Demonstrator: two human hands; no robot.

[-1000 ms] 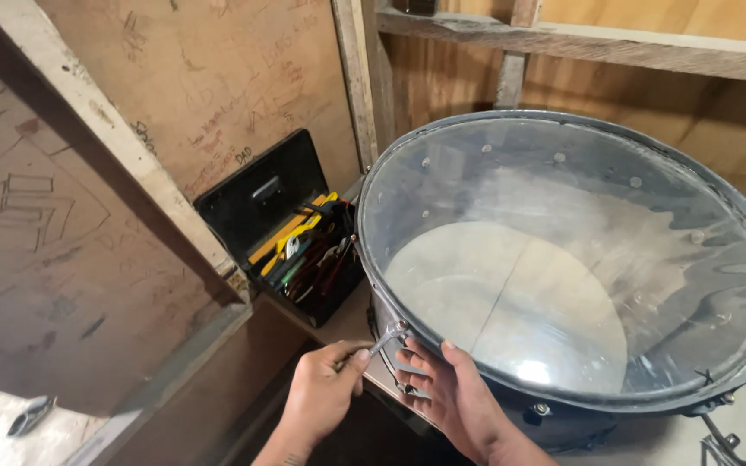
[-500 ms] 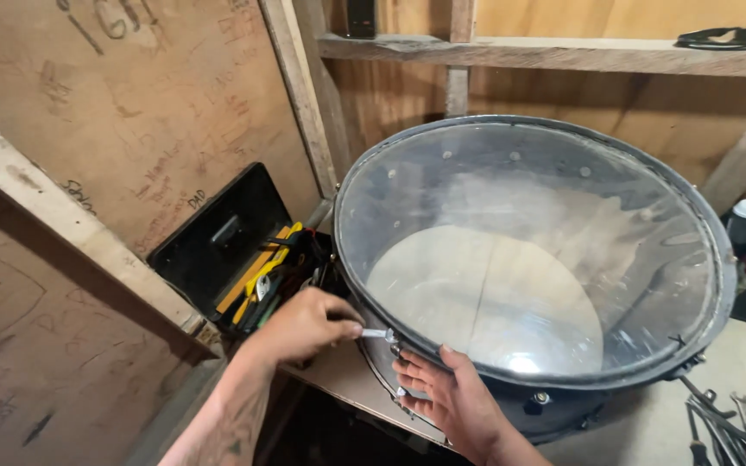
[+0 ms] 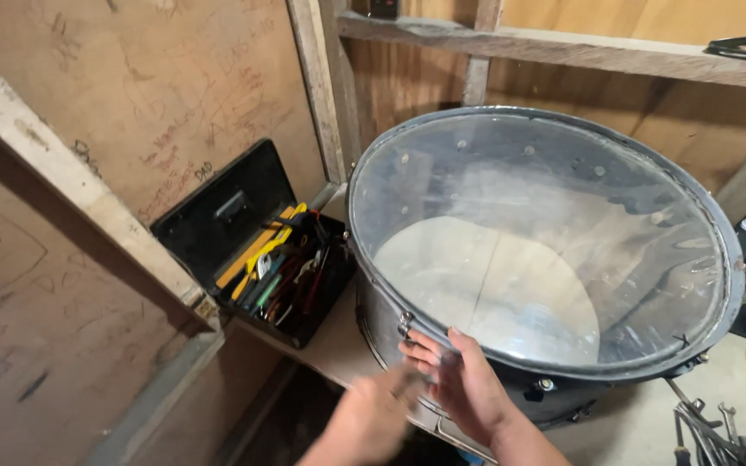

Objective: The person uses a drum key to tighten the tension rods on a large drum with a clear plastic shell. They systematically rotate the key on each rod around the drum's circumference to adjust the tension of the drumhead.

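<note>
A large drum (image 3: 546, 259) with a clear head and a dark metal hoop stands on a wooden table (image 3: 330, 349), filling most of its top and reaching out past the front edge. Through the clear skin the pale lower head shows inside the shell.

The right hand (image 3: 464, 388) lies flat against the drum's near side, at the front edge of the table, with its fingers (image 3: 425, 349) spread and touching the hoop beside a metal lug (image 3: 405, 324). Its grip is wide, pressing on the shell and closed round nothing.

The left hand (image 3: 373, 414) is just beside the right, low in front of the drum shell. It is blurred, so I cannot tell whether its grip is open, closed or holding something.

An open black toolbox (image 3: 261, 250) sits at the left end of the table, touching or nearly touching the drum, its lid leaning back toward the plywood wall (image 3: 131, 103). Screwdrivers and other hand tools (image 3: 282, 280) with yellow, green and red handles fill it.
</note>
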